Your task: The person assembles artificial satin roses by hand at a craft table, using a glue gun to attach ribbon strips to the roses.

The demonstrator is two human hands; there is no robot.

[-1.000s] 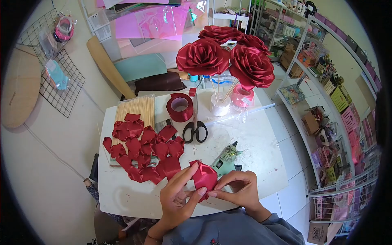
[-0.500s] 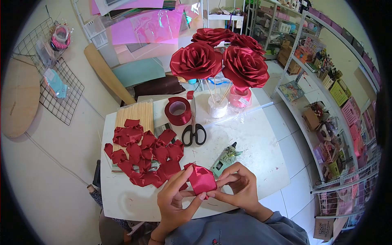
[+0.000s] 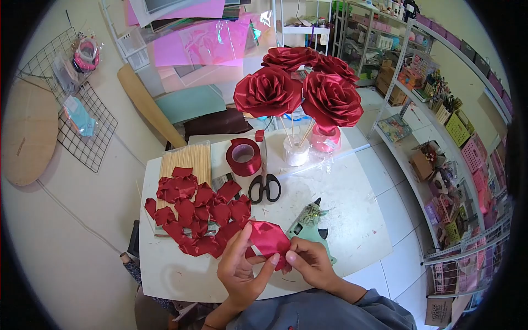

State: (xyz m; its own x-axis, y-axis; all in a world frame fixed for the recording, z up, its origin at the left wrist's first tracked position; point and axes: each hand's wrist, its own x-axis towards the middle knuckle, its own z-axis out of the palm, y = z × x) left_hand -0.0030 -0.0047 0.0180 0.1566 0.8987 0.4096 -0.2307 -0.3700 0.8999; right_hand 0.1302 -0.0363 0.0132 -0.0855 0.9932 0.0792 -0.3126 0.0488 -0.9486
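Observation:
A red satin ribbon petal [image 3: 269, 237] is held up between my two hands above the near part of the table. My left hand [image 3: 242, 269] grips its left and lower edge between fingers and thumb. My right hand [image 3: 312, 262] pinches its lower right corner, thumb against curled fingers. Left of my hands lies a pile of red ribbon petals [image 3: 201, 214], partly on a bundle of wooden sticks [image 3: 198, 157]. Just beyond my right hand rests a pale green glue gun [image 3: 312, 223]. Black-handled scissors [image 3: 264, 188] and a roll of red ribbon [image 3: 243, 157] lie farther back.
Several large red ribbon roses [image 3: 333, 99] on sticks stand in a white holder [image 3: 296, 152] at the table's back, beside a pink roll [image 3: 327, 140]. Crowded metal shelves [image 3: 410, 140] line the right side. A wire grid [image 3: 91, 135] hangs on the left wall.
My right hand has shifted left and down, its fingers now curled closer on the petal's corner. The petal's lower right edge appears more bent. The whole view has tilted slightly.

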